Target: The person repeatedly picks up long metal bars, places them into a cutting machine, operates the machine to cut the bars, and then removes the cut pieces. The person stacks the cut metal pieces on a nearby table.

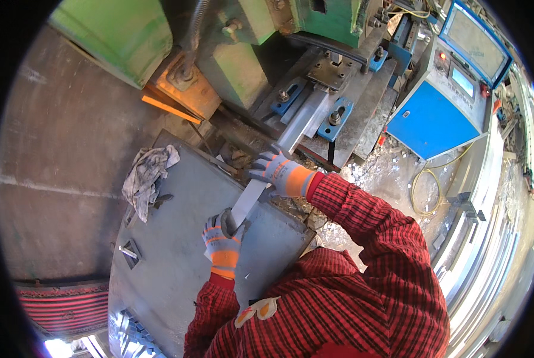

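Note:
A long, light metal bar (pixel 249 201) slants from the table up to the green press, and appears to run on under a bolted die plate (pixel 331 71). My left hand (pixel 222 235), in a grey and orange glove, is closed round the bar's near end over the table. Further along, my right hand (pixel 283 173), gloved alike, grips the same bar near the table's far edge, fingers over its top. Its underside and both palms are hidden. Blue clamps (pixel 335 119) are bolted on either side of the bar at the press.
A crumpled rag (pixel 149 179) lies on the grey metal table (pixel 177 262), with small metal pieces (pixel 132 334) at its near left corner. Right of the press stand a blue control cabinet (pixel 434 122), a coiled yellow hose (pixel 426 191) and long metal profiles (pixel 481 256).

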The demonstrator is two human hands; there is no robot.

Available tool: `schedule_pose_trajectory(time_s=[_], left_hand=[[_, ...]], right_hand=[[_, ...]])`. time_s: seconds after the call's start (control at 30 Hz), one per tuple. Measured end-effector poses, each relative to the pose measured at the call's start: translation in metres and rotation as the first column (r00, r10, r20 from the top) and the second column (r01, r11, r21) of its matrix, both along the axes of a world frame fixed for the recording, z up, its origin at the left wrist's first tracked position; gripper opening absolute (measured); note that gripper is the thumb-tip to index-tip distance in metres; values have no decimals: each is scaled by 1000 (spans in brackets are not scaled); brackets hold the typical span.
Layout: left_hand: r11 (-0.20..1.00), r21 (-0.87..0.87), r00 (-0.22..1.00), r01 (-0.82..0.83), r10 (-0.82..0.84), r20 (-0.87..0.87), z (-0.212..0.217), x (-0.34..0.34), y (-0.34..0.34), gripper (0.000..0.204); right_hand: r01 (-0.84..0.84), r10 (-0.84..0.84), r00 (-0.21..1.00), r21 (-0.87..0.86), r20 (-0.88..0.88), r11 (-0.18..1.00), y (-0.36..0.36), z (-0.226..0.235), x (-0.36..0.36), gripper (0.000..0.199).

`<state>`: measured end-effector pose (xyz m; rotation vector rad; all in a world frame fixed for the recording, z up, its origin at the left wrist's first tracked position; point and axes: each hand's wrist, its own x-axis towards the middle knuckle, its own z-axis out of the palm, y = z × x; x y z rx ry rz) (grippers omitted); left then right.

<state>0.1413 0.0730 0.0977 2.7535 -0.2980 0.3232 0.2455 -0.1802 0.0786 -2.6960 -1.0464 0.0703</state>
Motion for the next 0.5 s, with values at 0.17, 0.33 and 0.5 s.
schedule_pose_trajectory(time_s=[0.17,0.33,0.5], left_hand=[[996,-73,996,52,-56,-63,7,0,7,59],[987,-19,971,157,-158,-178,25,-11,41,65],[986,-138,960,93,-126,-252,12,-21,62,64]], right_hand=[[-16,16,999,16,-28,1000,2,4,10,62],[14,-14,1000,70,-4,997,-3,0,4,58],[4,-8,999,105,33,994,-4,1,11,59]])
